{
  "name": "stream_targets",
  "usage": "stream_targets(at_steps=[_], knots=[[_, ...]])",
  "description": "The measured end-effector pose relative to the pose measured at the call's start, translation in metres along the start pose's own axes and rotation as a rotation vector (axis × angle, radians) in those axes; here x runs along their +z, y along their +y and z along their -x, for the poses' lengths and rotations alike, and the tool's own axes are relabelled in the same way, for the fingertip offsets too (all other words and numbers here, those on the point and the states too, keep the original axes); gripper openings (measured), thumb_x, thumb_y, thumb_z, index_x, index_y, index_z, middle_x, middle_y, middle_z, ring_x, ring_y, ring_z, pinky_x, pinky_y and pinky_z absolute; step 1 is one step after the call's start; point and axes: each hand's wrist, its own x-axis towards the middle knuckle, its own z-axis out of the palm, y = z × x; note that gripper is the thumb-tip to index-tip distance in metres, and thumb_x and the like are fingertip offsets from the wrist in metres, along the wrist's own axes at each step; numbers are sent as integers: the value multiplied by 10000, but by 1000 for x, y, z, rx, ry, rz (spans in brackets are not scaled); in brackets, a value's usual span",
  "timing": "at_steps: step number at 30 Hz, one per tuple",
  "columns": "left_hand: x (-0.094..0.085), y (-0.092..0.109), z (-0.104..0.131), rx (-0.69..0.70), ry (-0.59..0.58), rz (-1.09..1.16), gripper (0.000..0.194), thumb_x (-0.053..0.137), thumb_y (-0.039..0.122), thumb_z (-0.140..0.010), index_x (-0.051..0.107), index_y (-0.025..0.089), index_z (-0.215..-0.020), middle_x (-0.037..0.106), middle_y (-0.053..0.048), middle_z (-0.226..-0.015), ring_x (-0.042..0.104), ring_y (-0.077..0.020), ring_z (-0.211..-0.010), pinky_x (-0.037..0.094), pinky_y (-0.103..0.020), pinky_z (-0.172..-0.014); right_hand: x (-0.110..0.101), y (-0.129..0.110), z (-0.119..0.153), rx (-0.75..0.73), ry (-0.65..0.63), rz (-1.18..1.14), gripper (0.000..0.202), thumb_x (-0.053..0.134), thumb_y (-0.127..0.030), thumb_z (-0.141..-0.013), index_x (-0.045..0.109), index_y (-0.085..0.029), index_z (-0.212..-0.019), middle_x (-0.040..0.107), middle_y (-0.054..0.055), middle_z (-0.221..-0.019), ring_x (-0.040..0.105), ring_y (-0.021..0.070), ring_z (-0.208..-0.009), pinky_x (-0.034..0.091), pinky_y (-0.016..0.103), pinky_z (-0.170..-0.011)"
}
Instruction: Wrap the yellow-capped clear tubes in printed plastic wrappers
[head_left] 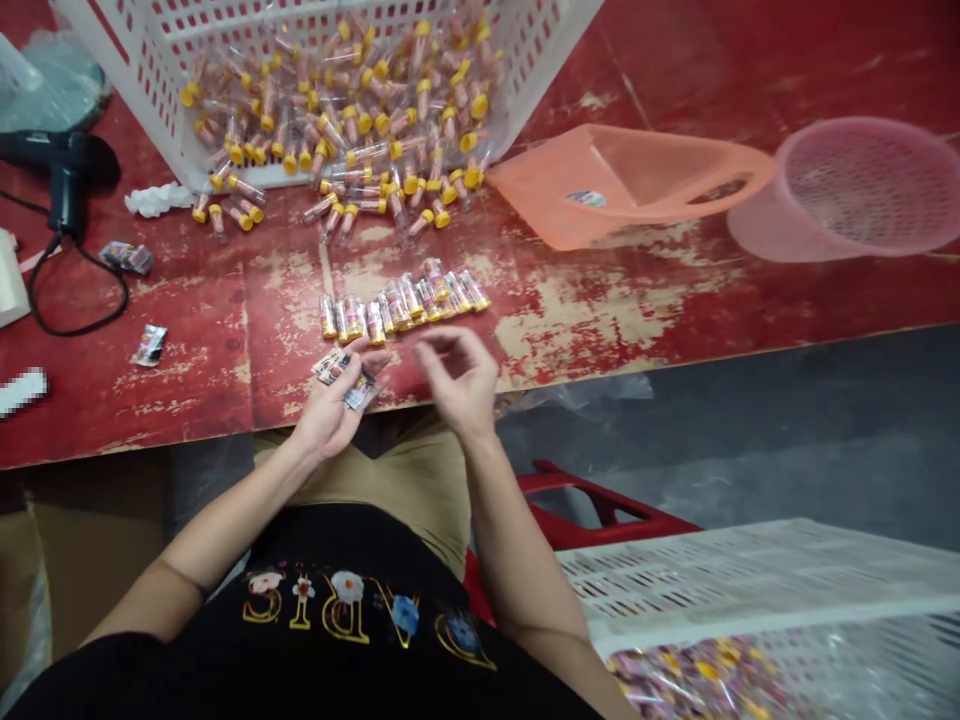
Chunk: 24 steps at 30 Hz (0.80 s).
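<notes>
My left hand (pixel 330 410) is closed on a small stack of printed plastic sleeves (pixel 360 391) at the table's front edge. To its right, my right hand (pixel 463 380) is raised with its thumb and fingers curved and apart; nothing shows between them. Just beyond both hands lies a row of small clear tubes (pixel 397 305) with printed wraps, their yellow caps toward me. Further back, many unwrapped tubes with yellow caps and pinkish contents spill from a tipped white plastic basket (pixel 169 100) onto the table.
A black heat gun or hair dryer (pixel 67 170) with a cord lies at left, near bundles of sleeves (pixel 127 257). An orange scoop (pixel 555 200) and a pink mesh basket (pixel 787 220) stand right. Below right, a white crate (pixel 697 570) holds wrapped pieces beside a red stool (pixel 615 510).
</notes>
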Motion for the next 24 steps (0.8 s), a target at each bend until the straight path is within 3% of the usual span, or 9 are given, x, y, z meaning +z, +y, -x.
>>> stream_targets(at_steps=[3,6,11,16,19,21,24], knots=[[4,-2,-1,-4,-23,20,243,663,253,-908,665,154,-1130,754,-94,-1036,645,-225,-1192,467,-396,-1060,13,-25,30,135,-197,-137,238,766,-396,-791,661,-183,-806,669,-8,-747,602,117,-670,485,236,-626],[6,0,-1,-41,-48,78,276,623,371,-933,683,133,-1059,744,-111,-1050,643,-236,-1184,484,-383,-1032,19,-31,38,155,-184,-139,219,692,-363,-855,656,-172,-753,651,-14,-706,584,110,-643,486,239,-637],[-2,6,3,-54,15,126,323,698,435,-864,697,153,-1023,738,-69,-984,685,-203,-1021,528,-346,-931,14,-29,36,56,-149,-27,155,646,-286,-891,754,-183,-933,754,44,-914,678,161,-812,519,281,-734],[-11,2,7,83,65,12,407,924,213,-581,693,126,-905,707,-15,-845,641,-104,-735,509,-216,-692,19,-38,34,-51,-207,57,165,637,-274,-903,757,-204,-992,760,59,-950,682,177,-844,522,306,-767],[-14,5,5,168,91,-30,383,934,278,-564,623,120,-722,565,42,-625,478,-44,-542,383,-181,-513,27,-47,32,-63,-242,71,160,626,-298,-915,742,-189,-929,732,48,-866,652,160,-770,503,289,-722],[-15,11,3,235,113,-39,422,931,320,-568,561,133,-652,486,63,-575,408,-31,-509,330,-180,-481,33,-51,28,-36,-242,57,184,623,-330,-917,723,-180,-881,708,35,-807,632,148,-720,495,276,-699],[-19,24,-1,304,163,-42,464,940,342,-543,531,142,-629,437,74,-550,361,-23,-485,283,-173,-451,42,-47,5,-5,-362,33,265,582,-400,-936,711,-185,-848,700,26,-773,638,151,-711,496,267,-679]])
